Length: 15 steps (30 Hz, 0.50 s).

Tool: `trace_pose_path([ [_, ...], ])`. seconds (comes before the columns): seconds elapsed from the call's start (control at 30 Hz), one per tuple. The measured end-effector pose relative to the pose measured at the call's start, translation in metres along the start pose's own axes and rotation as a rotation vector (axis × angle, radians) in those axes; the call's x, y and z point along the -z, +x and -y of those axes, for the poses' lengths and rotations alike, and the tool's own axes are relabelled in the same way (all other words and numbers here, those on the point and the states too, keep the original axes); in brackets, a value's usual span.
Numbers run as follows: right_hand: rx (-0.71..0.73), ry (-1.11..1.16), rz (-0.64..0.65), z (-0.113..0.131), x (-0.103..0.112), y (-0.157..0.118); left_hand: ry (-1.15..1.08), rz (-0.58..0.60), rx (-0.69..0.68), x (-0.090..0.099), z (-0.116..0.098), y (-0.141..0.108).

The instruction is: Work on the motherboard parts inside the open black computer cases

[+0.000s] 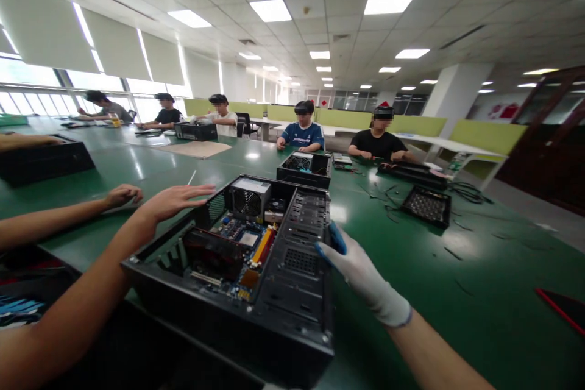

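Note:
A black open computer case [301, 292] lies on its side at the table's near edge, showing a power supply [249, 198], a blue motherboard [249, 239] and red and yellow memory slots. My right hand [361, 271], in a white glove with blue fingertips, grips the case's right edge, thumb on top. A white sliver at the bottom edge, under the case front, looks like my left hand [276, 386]; its fingers are hidden. From the left, another person's bare hand [176, 202] reaches over the case's far left rim.
That person's other hand [123, 195] rests on the green table [457, 292]. Beyond stand another open case [320, 180] and a black perforated tray [427, 206], with scattered cables [468, 193]. Several people sit across. A dark case [43, 161] is at the far left.

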State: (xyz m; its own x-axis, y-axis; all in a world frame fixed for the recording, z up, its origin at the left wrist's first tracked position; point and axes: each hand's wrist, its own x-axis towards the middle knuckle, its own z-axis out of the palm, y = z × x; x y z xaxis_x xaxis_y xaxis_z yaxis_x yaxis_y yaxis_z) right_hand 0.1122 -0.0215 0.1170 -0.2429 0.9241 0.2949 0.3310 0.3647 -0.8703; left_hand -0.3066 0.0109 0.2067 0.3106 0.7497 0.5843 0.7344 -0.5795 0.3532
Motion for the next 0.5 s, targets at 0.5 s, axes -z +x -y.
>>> trace_pose_path([
  [0.5,-0.073,-0.403,0.135,-0.053,-0.067,0.164,0.093,-0.169,0.037,-0.253,-0.137,-0.168],
])
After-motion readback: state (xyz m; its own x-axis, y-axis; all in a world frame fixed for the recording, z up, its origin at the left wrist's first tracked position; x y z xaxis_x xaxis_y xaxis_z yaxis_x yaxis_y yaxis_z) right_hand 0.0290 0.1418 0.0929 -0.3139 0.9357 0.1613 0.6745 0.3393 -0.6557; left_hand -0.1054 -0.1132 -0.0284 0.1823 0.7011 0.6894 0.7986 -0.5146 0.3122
